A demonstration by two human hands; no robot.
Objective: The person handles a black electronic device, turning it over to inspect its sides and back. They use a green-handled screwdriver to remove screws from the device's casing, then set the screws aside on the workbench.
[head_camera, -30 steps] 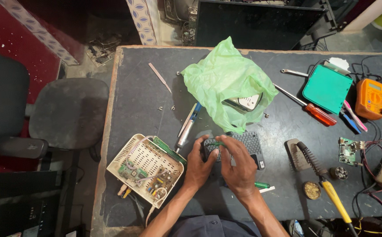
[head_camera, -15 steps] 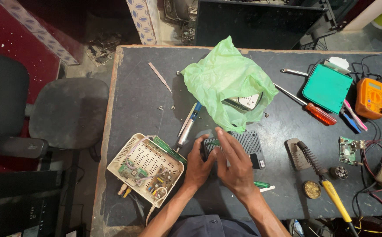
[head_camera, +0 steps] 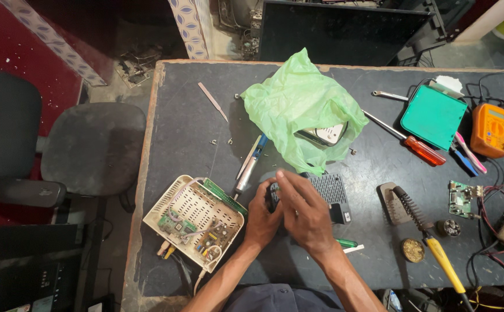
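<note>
Fingers of the left hand [head_camera: 261,216] and right hand [head_camera: 304,211] are clamped on a small black device [head_camera: 273,196] at lower centre of the frame, above the counter [head_camera: 188,133], beside an opened white casing [head_camera: 194,222].

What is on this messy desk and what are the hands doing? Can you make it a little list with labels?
Left hand: grips a small dark device from the left
Right hand: laid over the device's top
Beside the hands: black vented box
Left of them: opened cream case with circuit boards showing
Above: green plastic bag
Right side: teal box, orange multimeter, red-handled screwdriver, soldering iron
Surface: dark table
</note>
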